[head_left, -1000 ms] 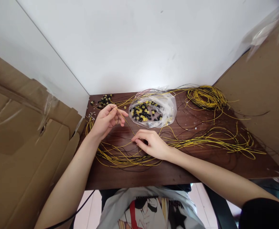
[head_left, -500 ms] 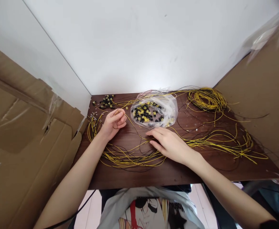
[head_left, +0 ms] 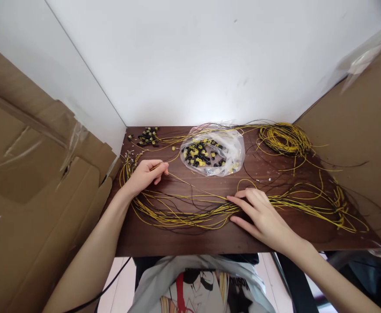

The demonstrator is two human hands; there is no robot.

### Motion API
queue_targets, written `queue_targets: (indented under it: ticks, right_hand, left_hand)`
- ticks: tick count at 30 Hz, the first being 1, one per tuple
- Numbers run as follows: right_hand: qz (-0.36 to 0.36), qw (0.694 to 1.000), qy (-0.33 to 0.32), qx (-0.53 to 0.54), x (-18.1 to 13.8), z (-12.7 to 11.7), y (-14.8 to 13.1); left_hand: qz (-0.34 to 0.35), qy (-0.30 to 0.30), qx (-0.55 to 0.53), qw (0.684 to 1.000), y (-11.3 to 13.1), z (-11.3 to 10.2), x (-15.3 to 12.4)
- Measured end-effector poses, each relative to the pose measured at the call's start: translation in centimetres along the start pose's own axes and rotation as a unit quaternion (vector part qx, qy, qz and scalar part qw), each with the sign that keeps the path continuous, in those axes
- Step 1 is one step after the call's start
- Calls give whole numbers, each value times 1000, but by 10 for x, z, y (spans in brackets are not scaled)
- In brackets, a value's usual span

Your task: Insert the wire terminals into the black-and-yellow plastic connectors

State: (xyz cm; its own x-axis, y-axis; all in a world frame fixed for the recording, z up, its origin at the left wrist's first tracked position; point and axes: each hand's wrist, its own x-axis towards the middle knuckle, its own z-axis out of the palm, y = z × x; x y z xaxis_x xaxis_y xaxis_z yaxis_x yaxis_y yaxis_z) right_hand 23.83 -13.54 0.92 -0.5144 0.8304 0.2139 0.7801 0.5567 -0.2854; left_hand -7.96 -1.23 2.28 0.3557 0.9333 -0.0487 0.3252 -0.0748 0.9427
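The left hand pinched a thin yellow wire between thumb and fingers; the wire slanted across the table toward the other hand. The right hand had its fingers spread over a bundle of yellow and black wires — whether they pressed on it, I couldn't tell. Beyond, between the hands, lay a clear plastic bag holding black and yellow pieces.

A plain white wall rises behind the dark brown table, meeting a white side panel in the left corner. Brown cardboard stands on the left, creased and patched with clear tape — more cardboard on the right, shiny plastic film along its top. Below, I see pale floor — and a black cable.
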Motion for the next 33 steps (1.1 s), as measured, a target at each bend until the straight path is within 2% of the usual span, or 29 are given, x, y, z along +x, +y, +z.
queue_targets:
  ticks: [6,9,12,18,21,24,27,33]
  right_hand:
    - [2,999,29,37,7,2,-2]
    - [17,990,78,116,25,-4,-9]
    - [47,965,118,228,53,-10,-19]
    - [68,941,31,331,110,-2,-37]
    - [32,941,35,335,122,3,-41]
    - [21,933,54,357,125,2,-38]
    - [39,920,59,385,122,-2,-32]
    - [54,919,53,386,114,-2,-24]
  left_hand:
    - [-16,-59,56,997,10,-6,-3]
    - [-11,-73,63,995,22,-5,-3]
    - [7,-69,78,995,41,-3,-4]
    - [76,-55,109,990,80,9,-7]
    - [95,-53,83,991,91,14,-9]
    - [98,-42,23,994,89,12,-12]
    - [102,-54,-18,993,73,4,-16]
    - [69,-50,84,993,41,-1,-18]
